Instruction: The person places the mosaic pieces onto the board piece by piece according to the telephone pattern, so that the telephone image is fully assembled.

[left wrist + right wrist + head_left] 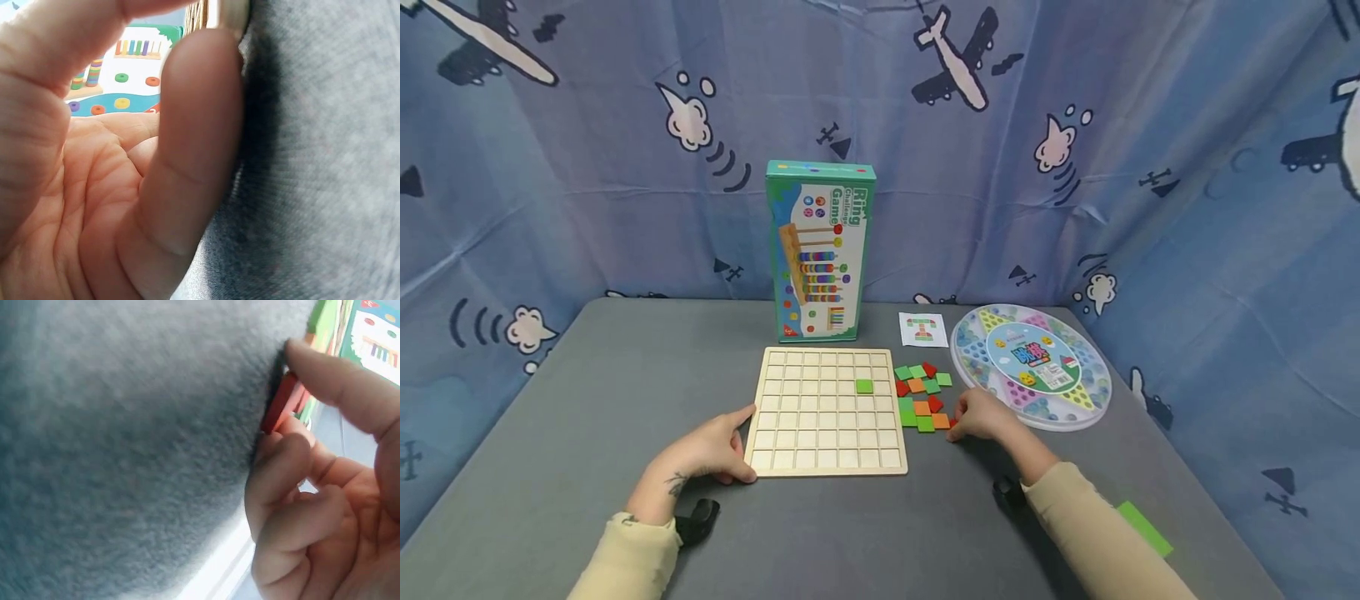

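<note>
A wooden grid board (823, 474) lies flat on the table, with one green square tile (864, 387) in a cell at its upper right. My left hand (711, 447) touches the board's left side, index finger higher up and thumb at the near corner. In the left wrist view the thumb (200, 125) presses the board's edge. Beside the board's right edge lie loose green, orange and red tiles (922, 407). At their near right end my right hand (988, 419) pinches a red tile (282, 403) between thumb and fingers, low at the tabletop; its outline is partly hidden.
A ring game box (820, 258) stands upright behind the board. A small pattern card (923, 330) lies behind the tiles. Right of them is a round Chinese checkers board (1032, 367). A green piece (1144, 529) shows past the right sleeve. A patterned curtain hangs behind.
</note>
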Available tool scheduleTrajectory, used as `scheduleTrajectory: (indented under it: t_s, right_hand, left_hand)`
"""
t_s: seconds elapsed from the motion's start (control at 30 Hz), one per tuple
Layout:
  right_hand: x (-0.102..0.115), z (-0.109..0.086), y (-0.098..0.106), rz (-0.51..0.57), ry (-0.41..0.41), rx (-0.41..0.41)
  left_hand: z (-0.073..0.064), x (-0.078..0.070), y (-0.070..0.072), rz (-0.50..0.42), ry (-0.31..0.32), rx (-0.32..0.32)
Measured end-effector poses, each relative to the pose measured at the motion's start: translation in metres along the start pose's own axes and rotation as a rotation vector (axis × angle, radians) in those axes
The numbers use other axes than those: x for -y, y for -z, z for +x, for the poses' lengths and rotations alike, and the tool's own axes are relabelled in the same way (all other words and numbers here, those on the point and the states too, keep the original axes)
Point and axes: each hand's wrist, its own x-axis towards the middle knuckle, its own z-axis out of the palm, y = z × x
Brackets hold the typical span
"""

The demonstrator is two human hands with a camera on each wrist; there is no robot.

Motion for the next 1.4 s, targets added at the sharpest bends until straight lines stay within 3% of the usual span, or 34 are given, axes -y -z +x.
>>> scheduleTrajectory:
  t_s: [0.13,0.23,0.5,0.6,0.73,0.87,1.03,1.17,1.4]
  right_hand:
    - [-0.003,0.0,0.002,0.039,-0.007,-0.017]
    - [-0.004,0.003,0.004,0.125,-0.007,-0.063]
    - [0.02,0.026,0.007,0.749,0.047,-0.111]
    - [0.036,0.037,0.002,0.908,0.07,-0.114]
    - [0.058,0.051,-0.005,1.025,0.076,-0.077]
    - [0.074,0.063,-0.013,1.07,0.051,-0.043]
    - [0.086,0.075,-0.023,1.067,0.032,-0.058]
    - [0.093,0.08,-0.029,0.971,-0.005,-0.09]
    - [0.102,0.086,-0.036,0.698,-0.051,-0.185]
  left_hand:
    - [0.0,0.0,0.0,0.007,-0.006,0.002]
    - [0.0,0.0,-0.001,0.014,-0.01,0.001]
    - [0.0,0.0,-0.001,0.022,-0.002,-0.014]
    - [-0.002,0.0,-0.002,0.019,-0.007,-0.015]
    - [-0.004,-0.002,-0.002,0.012,-0.017,-0.014]
    - [-0.004,-0.004,-0.002,0.01,-0.019,-0.011]
    - [-0.004,-0.003,-0.004,0.013,-0.008,-0.021]
    - [-0.005,-0.003,-0.004,0.018,-0.007,-0.025]
    - [-0.003,-0.002,-0.004,0.019,-0.01,-0.027]
